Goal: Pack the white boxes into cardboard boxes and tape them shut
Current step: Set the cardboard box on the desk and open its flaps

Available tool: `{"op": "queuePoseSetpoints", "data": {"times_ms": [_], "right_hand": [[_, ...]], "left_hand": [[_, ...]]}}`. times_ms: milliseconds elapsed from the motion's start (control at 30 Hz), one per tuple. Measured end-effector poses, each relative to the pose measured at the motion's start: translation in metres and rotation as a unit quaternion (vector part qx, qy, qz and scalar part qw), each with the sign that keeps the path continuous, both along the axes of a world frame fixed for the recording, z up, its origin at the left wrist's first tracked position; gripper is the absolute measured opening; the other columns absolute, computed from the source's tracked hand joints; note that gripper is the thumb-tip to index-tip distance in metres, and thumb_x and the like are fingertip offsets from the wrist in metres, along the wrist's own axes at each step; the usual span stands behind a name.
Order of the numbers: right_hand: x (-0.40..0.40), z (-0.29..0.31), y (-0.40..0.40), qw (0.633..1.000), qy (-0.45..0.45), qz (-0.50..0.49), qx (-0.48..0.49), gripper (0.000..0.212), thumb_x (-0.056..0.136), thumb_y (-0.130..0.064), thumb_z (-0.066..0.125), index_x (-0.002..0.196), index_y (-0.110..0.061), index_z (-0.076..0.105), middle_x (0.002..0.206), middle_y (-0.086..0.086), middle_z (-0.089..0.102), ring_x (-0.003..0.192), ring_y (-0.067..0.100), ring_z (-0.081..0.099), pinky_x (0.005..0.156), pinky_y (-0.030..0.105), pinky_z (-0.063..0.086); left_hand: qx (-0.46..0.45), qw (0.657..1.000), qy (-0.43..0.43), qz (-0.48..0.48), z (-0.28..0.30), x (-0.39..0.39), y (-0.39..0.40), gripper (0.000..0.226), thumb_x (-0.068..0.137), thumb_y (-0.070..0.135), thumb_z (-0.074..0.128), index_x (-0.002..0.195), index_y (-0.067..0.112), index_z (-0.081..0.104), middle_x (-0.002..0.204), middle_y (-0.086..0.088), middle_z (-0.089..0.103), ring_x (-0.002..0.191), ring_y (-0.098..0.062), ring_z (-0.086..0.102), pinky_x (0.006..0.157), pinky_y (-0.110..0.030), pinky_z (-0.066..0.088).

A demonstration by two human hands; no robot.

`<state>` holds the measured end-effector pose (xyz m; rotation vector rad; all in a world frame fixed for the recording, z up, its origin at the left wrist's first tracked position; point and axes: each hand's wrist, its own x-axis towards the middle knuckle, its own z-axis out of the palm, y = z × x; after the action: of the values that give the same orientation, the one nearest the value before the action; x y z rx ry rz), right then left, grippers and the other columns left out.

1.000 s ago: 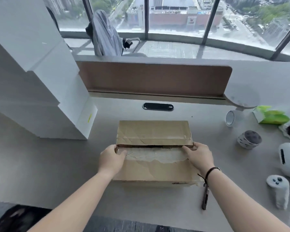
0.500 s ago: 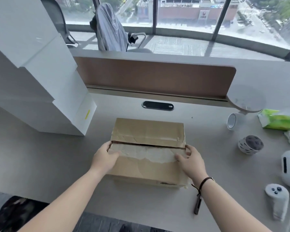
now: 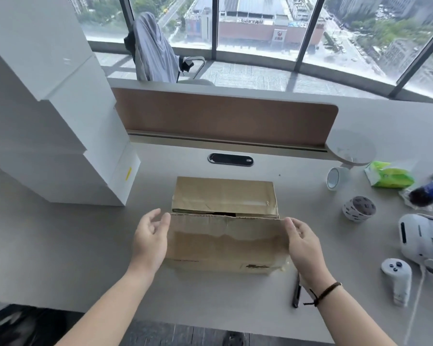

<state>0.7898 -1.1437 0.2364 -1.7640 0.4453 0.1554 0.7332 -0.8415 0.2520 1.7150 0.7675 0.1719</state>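
Seen from the head camera, a worn cardboard box [image 3: 225,221] is sitting at the centre of the frame on a grey table [image 3: 60,245]. Its near flap is standing raised toward the viewer, while the far flap is lying flat, leaving a dark gap between them. The left hand [image 3: 149,239] is hovering at the box's left end, its fingers [image 3: 158,217] relaxed and spread, released, with the fingertips just beside the flap's corner. The right hand [image 3: 301,243] is mirroring it at the right end, fingers loosely curved and grasping nothing, fingertips close against the flap's edge; whether they are touching cannot be told. A stack of white boxes [image 3: 53,126] is filling the upper left of the frame, near the cardboard box but apart from it. In the right of the frame, a roll of clear tape [image 3: 336,178] is standing on edge, with a patterned tape roll [image 3: 358,208] lying below it. A dark pen-like tool [image 3: 296,290] is lying under the right wrist.
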Motion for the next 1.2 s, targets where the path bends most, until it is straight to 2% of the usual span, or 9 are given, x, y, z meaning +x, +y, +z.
{"op": "queuePoseSetpoints", "data": {"times_ms": [100, 200, 367, 467, 600, 767, 867, 1033, 1200], "right_hand": [[-0.017, 0.003, -0.007, 0.999, 0.029, -0.014, 0.039, 0.051, 0.102, -0.057, 0.043, 0.100, -0.019, 0.077, 0.105, 0.008, 0.074, 0.100, 0.021, 0.067, 0.093, 0.036, 0.051], [-0.035, 0.000, -0.015, 0.990, 0.069, -0.053, 0.110, 0.065, 0.106, -0.054, 0.034, 0.099, -0.004, 0.074, 0.090, 0.020, 0.074, 0.083, 0.030, 0.068, 0.078, 0.037, 0.051], [-0.071, -0.021, -0.027, 0.994, 0.104, 0.039, 0.014, 0.019, 0.102, -0.017, 0.059, 0.118, -0.018, 0.070, 0.115, -0.003, 0.073, 0.098, 0.011, 0.067, 0.077, 0.022, 0.049], [-0.087, -0.033, -0.028, 0.993, 0.105, 0.062, -0.005, 0.039, 0.100, -0.001, 0.057, 0.129, -0.027, 0.058, 0.123, -0.008, 0.066, 0.105, -0.003, 0.061, 0.077, 0.016, 0.050], [-0.093, -0.042, -0.025, 0.992, 0.096, 0.078, -0.008, 0.052, 0.096, 0.009, 0.057, 0.131, -0.029, 0.055, 0.129, -0.001, 0.064, 0.116, 0.008, 0.061, 0.088, 0.024, 0.050], [-0.077, -0.031, -0.017, 0.995, 0.074, 0.047, -0.040, 0.035, 0.095, -0.006, 0.064, 0.125, -0.024, 0.061, 0.113, -0.001, 0.070, 0.103, 0.014, 0.066, 0.080, 0.028, 0.052], [-0.053, -0.024, -0.015, 0.994, 0.053, 0.045, -0.090, 0.031, 0.095, -0.015, 0.067, 0.125, -0.023, 0.061, 0.120, 0.001, 0.066, 0.114, 0.021, 0.062, 0.097, 0.038, 0.051], [0.000, -0.013, -0.003, 0.994, 0.040, 0.072, -0.071, 0.051, 0.096, -0.023, 0.067, 0.144, -0.018, 0.049, 0.143, 0.003, 0.054, 0.128, 0.021, 0.054, 0.108, 0.038, 0.044], [0.041, -0.006, 0.017, 0.993, 0.051, 0.105, -0.004, 0.066, 0.097, -0.030, 0.067, 0.154, -0.020, 0.034, 0.149, 0.001, 0.046, 0.133, 0.017, 0.048, 0.112, 0.035, 0.039]], "left_hand": [[-0.037, 0.999, -0.008, 0.015, 0.001, -0.012, 0.016, 0.031, 0.105, 0.041, 0.047, 0.113, 0.019, 0.067, 0.091, 0.001, 0.070, 0.090, -0.014, 0.063, 0.079, -0.026, 0.044], [-0.083, 0.996, 0.025, -0.007, -0.006, -0.027, 0.029, 0.029, 0.105, 0.033, 0.051, 0.098, 0.013, 0.071, 0.068, -0.009, 0.069, 0.068, -0.027, 0.067, 0.072, -0.036, 0.050], [0.014, 0.986, 0.100, -0.129, -0.030, -0.049, 0.039, 0.016, 0.091, 0.013, 0.074, 0.106, 0.017, 0.071, 0.101, 0.002, 0.072, 0.092, -0.016, 0.069, 0.075, -0.029, 0.055], [0.046, 0.975, 0.116, -0.182, -0.044, -0.055, 0.037, 0.037, 0.086, 0.006, 0.076, 0.115, 0.027, 0.067, 0.119, 0.005, 0.066, 0.107, -0.012, 0.066, 0.096, -0.036, 0.054], [0.060, 0.978, 0.099, -0.171, -0.048, -0.056, 0.028, 0.045, 0.086, 0.001, 0.074, 0.113, 0.035, 0.065, 0.119, 0.007, 0.065, 0.111, -0.015, 0.066, 0.104, -0.040, 0.051], [0.056, 0.982, 0.093, -0.154, -0.050, -0.048, 0.029, 0.039, 0.087, 0.010, 0.074, 0.116, 0.035, 0.067, 0.122, 0.009, 0.069, 0.108, -0.007, 0.067, 0.102, -0.043, 0.052], [0.068, 0.982, 0.089, -0.153, -0.043, -0.037, 0.027, 0.037, 0.090, 0.014, 0.073, 0.122, 0.031, 0.064, 0.126, 0.012, 0.066, 0.113, -0.008, 0.063, 0.106, -0.039, 0.048], [0.088, 0.975, 0.099, -0.178, -0.030, 0.003, 0.021, 0.072, 0.094, 0.023, 0.070, 0.156, 0.019, 0.033, 0.155, 0.008, 0.044, 0.142, -0.014, 0.041, 0.115, -0.034, 0.034], [0.099, 0.969, 0.110, -0.200, -0.021, 0.043, 0.008, 0.088, 0.091, 0.029, 0.071, 0.160, 0.025, 0.017, 0.161, 0.000, 0.035, 0.149, -0.015, 0.031, 0.117, -0.034, 0.031]]}}
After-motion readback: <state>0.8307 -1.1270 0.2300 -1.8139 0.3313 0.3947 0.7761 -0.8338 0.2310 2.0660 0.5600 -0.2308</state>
